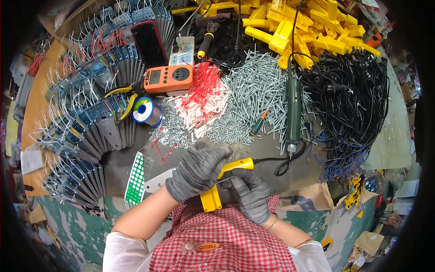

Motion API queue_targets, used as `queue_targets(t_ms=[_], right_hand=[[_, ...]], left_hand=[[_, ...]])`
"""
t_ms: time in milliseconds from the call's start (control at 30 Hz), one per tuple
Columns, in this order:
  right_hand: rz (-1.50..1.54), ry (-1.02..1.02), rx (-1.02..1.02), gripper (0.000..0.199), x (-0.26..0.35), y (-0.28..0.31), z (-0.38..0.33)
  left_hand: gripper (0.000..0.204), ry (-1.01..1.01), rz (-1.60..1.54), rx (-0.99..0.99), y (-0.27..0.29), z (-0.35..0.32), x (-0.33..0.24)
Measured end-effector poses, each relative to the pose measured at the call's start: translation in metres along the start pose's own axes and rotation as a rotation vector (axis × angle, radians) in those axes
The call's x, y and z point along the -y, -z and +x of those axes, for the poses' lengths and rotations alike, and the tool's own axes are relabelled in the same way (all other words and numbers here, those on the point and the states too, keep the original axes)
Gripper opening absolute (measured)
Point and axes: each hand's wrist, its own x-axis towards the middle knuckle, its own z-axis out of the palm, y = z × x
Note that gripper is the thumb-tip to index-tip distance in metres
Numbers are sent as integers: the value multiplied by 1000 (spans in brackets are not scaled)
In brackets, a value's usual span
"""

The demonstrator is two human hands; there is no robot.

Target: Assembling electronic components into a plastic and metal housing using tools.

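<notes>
Both of my hands wear grey knit gloves. My left hand (195, 171) is closed over a yellow plastic handle (240, 164) at the table's near edge. A black cord runs out of the handle's far right end. From under my left glove a grey metal plate with holes (156, 183) sticks out to the left; its join to the handle is hidden. My right hand (253, 194), just right of the handle, has its fingers pinched at a thin metal screw (224, 180) lying against the yellow plastic. Left of the plate lies a green piece with white dots (134, 181).
Fanned metal plates with white wires (86, 122) fill the left. Beyond my hands lie a screw pile (253, 86), red and white sleeves (201, 97), a solder spool (146, 111), an orange meter (167, 79) and a green electric screwdriver (293, 111). Black cords (349, 109) and yellow housings (308, 27) are at right.
</notes>
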Motion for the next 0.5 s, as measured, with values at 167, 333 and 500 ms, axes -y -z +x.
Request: queue_targets(t_ms=[167, 333, 500], right_hand=[[60, 82, -44, 18, -10, -3, -3], [198, -50, -42, 22, 4, -6, 2], [7, -82, -28, 21, 8, -5, 0]], left_hand=[[40, -85, 99, 89, 5, -6, -4], [42, -173, 272, 155, 9, 2, -14], [38, 74, 222, 298, -1, 14, -7]])
